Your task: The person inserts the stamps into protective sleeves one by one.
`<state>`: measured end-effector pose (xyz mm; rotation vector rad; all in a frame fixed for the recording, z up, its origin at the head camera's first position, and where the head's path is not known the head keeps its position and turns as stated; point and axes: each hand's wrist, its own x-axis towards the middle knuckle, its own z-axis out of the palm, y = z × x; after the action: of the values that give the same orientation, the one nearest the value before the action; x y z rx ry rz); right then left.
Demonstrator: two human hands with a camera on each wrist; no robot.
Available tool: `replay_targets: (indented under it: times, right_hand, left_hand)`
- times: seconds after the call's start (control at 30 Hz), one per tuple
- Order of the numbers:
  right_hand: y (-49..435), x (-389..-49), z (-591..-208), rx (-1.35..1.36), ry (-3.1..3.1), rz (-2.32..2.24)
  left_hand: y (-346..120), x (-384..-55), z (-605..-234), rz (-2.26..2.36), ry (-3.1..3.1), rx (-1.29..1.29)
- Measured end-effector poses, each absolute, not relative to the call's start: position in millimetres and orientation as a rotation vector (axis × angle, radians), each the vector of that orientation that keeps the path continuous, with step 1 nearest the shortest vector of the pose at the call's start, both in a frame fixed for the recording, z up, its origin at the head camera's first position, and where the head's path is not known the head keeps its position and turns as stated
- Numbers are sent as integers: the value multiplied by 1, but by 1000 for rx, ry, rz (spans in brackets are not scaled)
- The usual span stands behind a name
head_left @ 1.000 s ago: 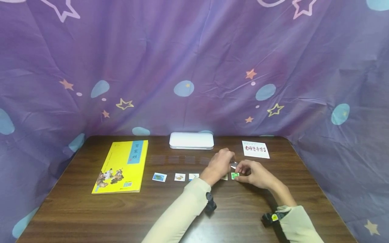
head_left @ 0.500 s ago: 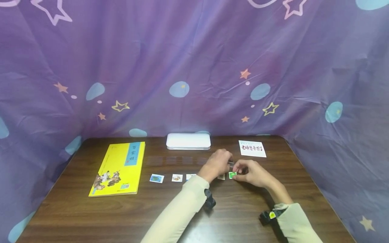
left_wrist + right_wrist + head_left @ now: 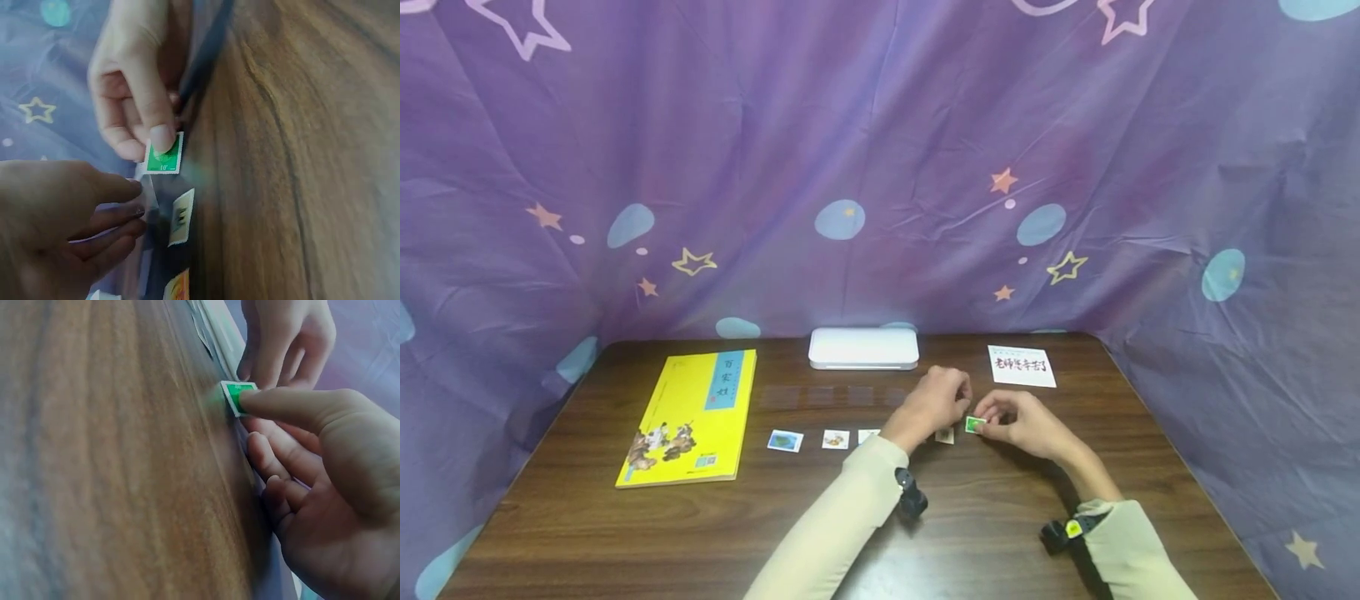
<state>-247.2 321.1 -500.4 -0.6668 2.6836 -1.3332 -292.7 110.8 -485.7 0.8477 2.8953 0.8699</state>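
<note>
My right hand (image 3: 1026, 427) pinches a small green stamp (image 3: 164, 157) with a white perforated edge between thumb and fingers. In the left wrist view, my left hand (image 3: 69, 222) holds a clear plastic sleeve (image 3: 150, 190) by its edge, close beside the green stamp. Whether stamp and sleeve touch, I cannot tell. Below my left hand lies a beige stamp (image 3: 945, 436), and an orange stamp (image 3: 179, 286) shows at the bottom of the left wrist view. Farther left on the table are a blue stamp (image 3: 786, 441) and a white stamp with a small picture (image 3: 835, 439).
Several clear sleeves (image 3: 820, 396) lie in a row behind the stamps. A white case (image 3: 863, 348) stands at the back of the wooden table (image 3: 647, 542). At left is a yellow book (image 3: 696, 425); a white card with red writing (image 3: 1022, 367) lies back right.
The green stamp, seen flat at my right fingertips before, is now raised slightly and tilted in their pinch. My left hand has shifted a little left. The whole view has drifted slightly.
</note>
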Motion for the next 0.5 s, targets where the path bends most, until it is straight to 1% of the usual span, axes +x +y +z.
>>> replay_targets:
  times: [0.07, 0.2, 0.3, 0.5]
  right_hand:
    - [321, -248, -501, -622, 2661, -1359]
    - [318, -248, -500, -553, 2605, -1422]
    - [311, -247, -498, -536, 2560, -1480]
    - [276, -239, -492, -514, 2459, -1604]
  left_hand:
    - [95, -277, -466, 972, 2858, 828]
    - [64, -265, -463, 1194, 2826, 871]
    - [36, -257, -464, 1373, 2740, 845]
    - [-6, -235, -472, 1710, 2602, 615]
